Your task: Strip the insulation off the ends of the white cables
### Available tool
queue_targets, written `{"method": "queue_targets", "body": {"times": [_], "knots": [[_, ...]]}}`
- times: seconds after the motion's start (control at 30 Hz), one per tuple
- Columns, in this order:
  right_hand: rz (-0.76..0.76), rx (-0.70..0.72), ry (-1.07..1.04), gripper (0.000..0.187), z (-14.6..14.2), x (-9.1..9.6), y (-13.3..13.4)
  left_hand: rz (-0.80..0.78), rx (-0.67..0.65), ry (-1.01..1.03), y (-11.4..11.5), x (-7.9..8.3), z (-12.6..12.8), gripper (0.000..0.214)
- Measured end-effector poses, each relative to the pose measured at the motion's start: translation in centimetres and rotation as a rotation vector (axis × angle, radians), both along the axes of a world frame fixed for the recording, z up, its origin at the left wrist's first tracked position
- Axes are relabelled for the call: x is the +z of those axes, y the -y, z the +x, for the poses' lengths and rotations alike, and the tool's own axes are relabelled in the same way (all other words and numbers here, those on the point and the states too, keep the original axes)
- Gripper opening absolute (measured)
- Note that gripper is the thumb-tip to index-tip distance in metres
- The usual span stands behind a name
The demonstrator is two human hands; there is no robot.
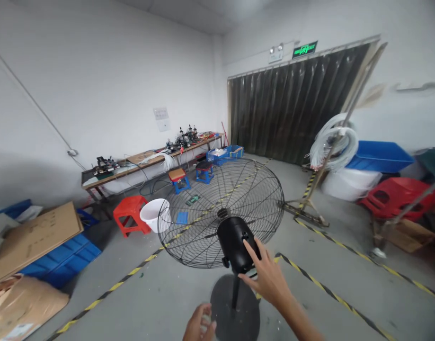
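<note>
A black pedestal fan (220, 215) stands on the grey floor in front of me, its wire cage facing away. My right hand (269, 274) reaches out with fingers spread, and its fingertips touch the back of the black motor housing (235, 244). My left hand (199, 324) hangs low at the bottom edge, fingers loosely curled, holding nothing, above the fan's round base (235, 312).
A red stool (130, 215) and a white bucket (153, 214) stand left of the fan. A long workbench (146, 158) lines the far wall. Cardboard and blue crates (61, 258) lie at left. A cable reel stand (331, 151) and tubs sit right, before a dark strip curtain (291, 104).
</note>
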State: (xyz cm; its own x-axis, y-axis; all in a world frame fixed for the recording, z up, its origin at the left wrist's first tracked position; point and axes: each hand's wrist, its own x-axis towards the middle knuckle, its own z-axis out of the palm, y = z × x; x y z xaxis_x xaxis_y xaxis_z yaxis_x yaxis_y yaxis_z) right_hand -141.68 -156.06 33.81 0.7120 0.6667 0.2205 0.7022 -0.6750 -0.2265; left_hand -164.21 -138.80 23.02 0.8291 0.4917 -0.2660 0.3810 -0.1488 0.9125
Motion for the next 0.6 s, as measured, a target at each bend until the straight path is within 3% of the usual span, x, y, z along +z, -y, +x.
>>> {"method": "queue_targets", "body": {"times": [0.13, 0.27, 0.4, 0.6], "knots": [[0.097, 0.116, -0.130, 0.096, 2.5, -3.0, 3.2, 0.004, 0.134, 0.133, 3.7, 2.0, 6.6, 0.081], [0.197, 0.168, -0.250, 0.084, 4.2, -5.2, 3.9, -0.018, 0.264, 0.201, 5.4, 3.7, 11.5, 0.102], [0.272, 0.223, -0.350, 0.077, 6.0, -6.0, 3.8, -0.040, 0.328, 0.253, 5.7, 4.9, 13.8, 0.098], [0.374, 0.261, -0.430, 0.075, 7.7, -6.4, 4.2, -0.048, 0.356, 0.303, 6.4, 5.8, 14.7, 0.098]]}}
